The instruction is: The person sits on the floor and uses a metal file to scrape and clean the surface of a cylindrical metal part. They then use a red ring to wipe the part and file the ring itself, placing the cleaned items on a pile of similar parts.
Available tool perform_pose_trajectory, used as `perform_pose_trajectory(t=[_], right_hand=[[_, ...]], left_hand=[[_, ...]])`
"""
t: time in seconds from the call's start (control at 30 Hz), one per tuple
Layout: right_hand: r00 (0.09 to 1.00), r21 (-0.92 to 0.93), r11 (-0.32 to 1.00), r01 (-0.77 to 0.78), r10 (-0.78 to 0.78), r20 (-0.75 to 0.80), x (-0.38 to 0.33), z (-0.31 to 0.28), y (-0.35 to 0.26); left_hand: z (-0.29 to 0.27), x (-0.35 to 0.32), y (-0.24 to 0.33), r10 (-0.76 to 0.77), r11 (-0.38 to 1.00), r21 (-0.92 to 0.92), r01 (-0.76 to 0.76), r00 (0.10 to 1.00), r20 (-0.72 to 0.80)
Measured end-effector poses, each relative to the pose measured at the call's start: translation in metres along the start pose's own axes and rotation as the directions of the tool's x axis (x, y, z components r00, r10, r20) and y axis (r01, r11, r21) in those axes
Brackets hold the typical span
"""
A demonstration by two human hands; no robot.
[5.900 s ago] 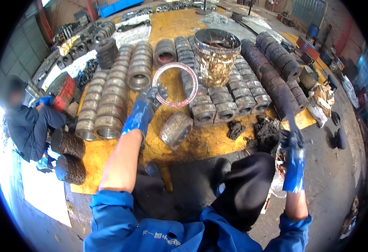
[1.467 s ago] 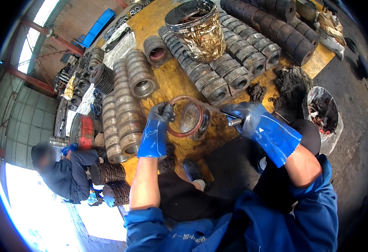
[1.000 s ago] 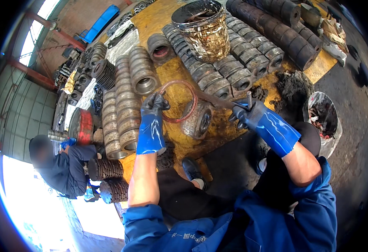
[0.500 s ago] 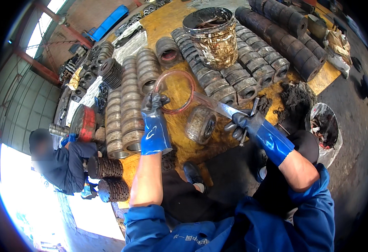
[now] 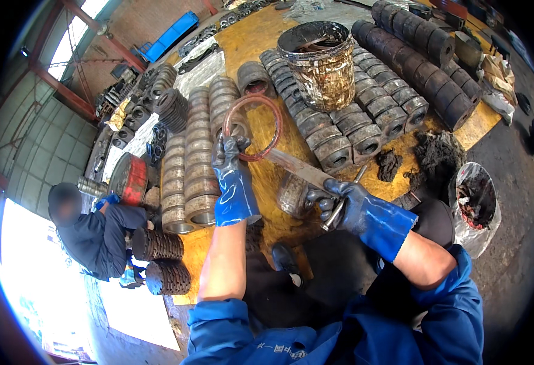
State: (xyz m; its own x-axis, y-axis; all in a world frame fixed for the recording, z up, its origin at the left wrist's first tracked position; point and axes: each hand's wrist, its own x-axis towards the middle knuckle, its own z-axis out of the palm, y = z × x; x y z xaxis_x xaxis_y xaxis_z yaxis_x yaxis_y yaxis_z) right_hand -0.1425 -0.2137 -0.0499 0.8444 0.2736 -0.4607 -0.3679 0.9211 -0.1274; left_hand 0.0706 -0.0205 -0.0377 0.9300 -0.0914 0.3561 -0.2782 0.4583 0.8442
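Note:
A thin reddish-brown ring point(image 5: 278, 125) is upright in the grip of my left hand point(image 5: 228, 159), which wears a blue rubber glove and pinches the ring's lower left side. My right hand point(image 5: 347, 205), gloved alike, is closed around a flat metal scraper blade point(image 5: 300, 168). A metal rod point(image 5: 361, 174) crosses the same fist; whether it belongs to the scraper I cannot tell. The blade's tip lies at the ring's lower right edge, seemingly touching it. Below the blade stands a worn metal roller point(image 5: 290, 196), partly hidden by my right hand.
Rows of metal rollers point(image 5: 201, 182) lie on the yellow floor sheet ahead. A grimy bucket point(image 5: 322, 79) rests on the right-hand rows. At right are dark scraps point(image 5: 437, 155) and a bag-lined bin point(image 5: 492, 207). A person point(image 5: 90, 237) sits at left beside stacked discs point(image 5: 168, 278).
The blade has swung left and down so its tip meets the ring's lower right edge. My right hand has shifted left and down; the ring appears more tilted.

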Motion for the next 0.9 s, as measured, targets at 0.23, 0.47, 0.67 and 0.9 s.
perform_pose_trajectory(t=[0.23,0.47,0.67,0.9], right_hand=[[0.998,-0.032,0.999,0.034,-0.032,0.054,0.002,-0.011,-0.013],[0.885,-0.478,0.766,0.429,-0.463,0.053,-0.010,-0.018,-0.021],[0.844,-0.855,0.409,0.320,-0.533,0.060,-0.030,-0.001,-0.036],[0.580,-0.836,-0.243,0.492,-0.625,0.523,-0.003,-0.039,-0.031]], left_hand=[[0.001,-0.007,0.008,-0.032,0.999,0.027,0.032,0.999,0.017],[0.001,-0.009,0.014,-0.114,0.985,0.146,0.096,0.987,0.116],[-0.002,-0.009,0.020,-0.266,0.913,0.354,0.202,0.953,0.143],[0.004,-0.020,0.024,-0.400,0.803,0.541,0.250,0.899,0.180]])
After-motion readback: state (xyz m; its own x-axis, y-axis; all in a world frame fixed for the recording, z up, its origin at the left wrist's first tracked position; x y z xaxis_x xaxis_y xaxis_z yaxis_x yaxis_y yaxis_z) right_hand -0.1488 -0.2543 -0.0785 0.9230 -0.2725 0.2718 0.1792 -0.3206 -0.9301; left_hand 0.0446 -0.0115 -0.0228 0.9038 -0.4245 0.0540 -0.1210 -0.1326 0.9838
